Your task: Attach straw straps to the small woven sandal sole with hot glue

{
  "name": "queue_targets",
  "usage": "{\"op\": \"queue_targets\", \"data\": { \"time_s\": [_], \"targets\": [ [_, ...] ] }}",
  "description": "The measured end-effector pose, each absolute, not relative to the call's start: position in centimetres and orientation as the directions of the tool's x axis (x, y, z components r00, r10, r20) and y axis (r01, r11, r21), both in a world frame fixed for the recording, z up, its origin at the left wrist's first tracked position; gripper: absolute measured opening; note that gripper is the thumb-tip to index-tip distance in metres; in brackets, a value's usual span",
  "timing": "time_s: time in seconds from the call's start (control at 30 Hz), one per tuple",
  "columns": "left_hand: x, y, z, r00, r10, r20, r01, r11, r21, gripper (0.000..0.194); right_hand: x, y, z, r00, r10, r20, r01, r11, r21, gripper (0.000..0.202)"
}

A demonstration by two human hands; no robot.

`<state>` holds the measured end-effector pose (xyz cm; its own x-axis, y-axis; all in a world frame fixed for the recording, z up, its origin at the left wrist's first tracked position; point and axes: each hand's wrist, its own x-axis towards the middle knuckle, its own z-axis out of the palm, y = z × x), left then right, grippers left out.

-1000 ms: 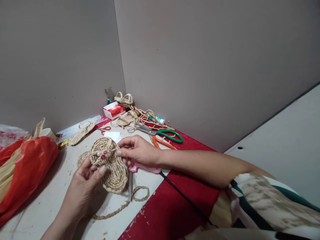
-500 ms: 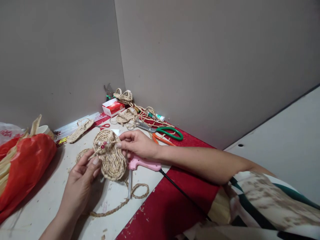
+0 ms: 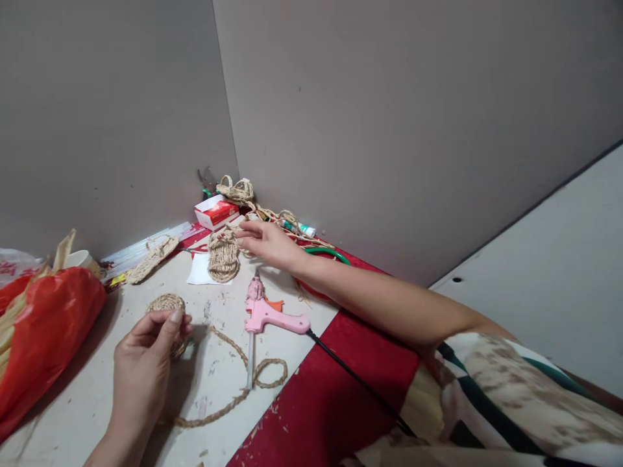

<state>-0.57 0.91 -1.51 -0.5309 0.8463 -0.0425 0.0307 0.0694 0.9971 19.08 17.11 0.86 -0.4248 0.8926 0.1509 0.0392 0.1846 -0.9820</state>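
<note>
Short of the red border (image 3: 296, 402) along the tabletop's (image 3: 87, 395) right edge, a braided cord (image 3: 228, 410) is curled. The left hand (image 3: 141, 360) is drawn together at thumb and fingers before a coiled straw piece (image 3: 167, 302); whether that is gripped cannot be told. Farther in, a pink hot-glue gun (image 3: 257, 315) is laid. Towards the far corner, a woven straw slipper (image 3: 224, 259) is rested partly over white paper (image 3: 197, 271), the right hand (image 3: 242, 235) held loosely parted beside its far end. It is judged light, flexible and rough, best grasped by the sole's sides.
</note>
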Motion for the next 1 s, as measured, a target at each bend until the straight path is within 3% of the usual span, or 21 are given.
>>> {"op": "queue_targets", "data": {
  "time_s": [0.07,0.1,0.2,0.3,0.43,0.6,0.73,1.0],
  "targets": [
    [-0.5,0.7,-1.5,-0.529,0.849,0.008,0.109,0.058,0.992,0.026,19.5,15.4,1.2,-0.429,0.886,0.178,0.026,0.209,-0.977,0.046],
    [-0.4,0.6,-1.5,-0.521,0.853,0.044,0.157,0.045,0.987,0.025,19.6,14.3,1.4,-0.520,0.839,0.162,0.029,0.206,-0.978,0.045],
    [-0.2,0.2,-1.7,-0.474,0.871,0.131,0.302,0.021,0.953,0.026,19.9,11.1,1.4,-0.828,0.556,0.064,0.094,0.251,-0.963,0.042],
    [0.1,-0.1,-1.9,-0.402,0.889,0.222,0.462,-0.012,0.887,0.025,19.8,9.4,1.3,-0.911,0.399,0.100,0.094,0.439,-0.893,0.045],
    [0.4,-0.1,-1.7,-0.268,0.882,0.387,0.624,-0.147,0.767,0.014,19.7,9.3,1.4,-0.925,0.372,0.082,0.148,0.550,-0.822,0.045],
    [0.4,0.1,-1.8,-0.153,0.852,0.500,0.681,-0.276,0.679,0.020,19.7,9.2,1.7,-0.942,0.334,0.010,0.215,0.627,-0.749,0.039],
    [0.1,-0.1,-2.1,-0.069,0.845,0.530,0.729,-0.320,0.605,0.026,19.8,8.8,2.1,-0.949,0.314,-0.011,0.240,0.701,-0.672,0.038],
    [-0.6,-0.6,-2.4,-0.079,0.878,0.472,0.714,-0.281,0.642,0.024,20.1,7.9,2.3,-0.943,0.331,-0.036,0.287,0.754,-0.592,0.044]
  ]
}}
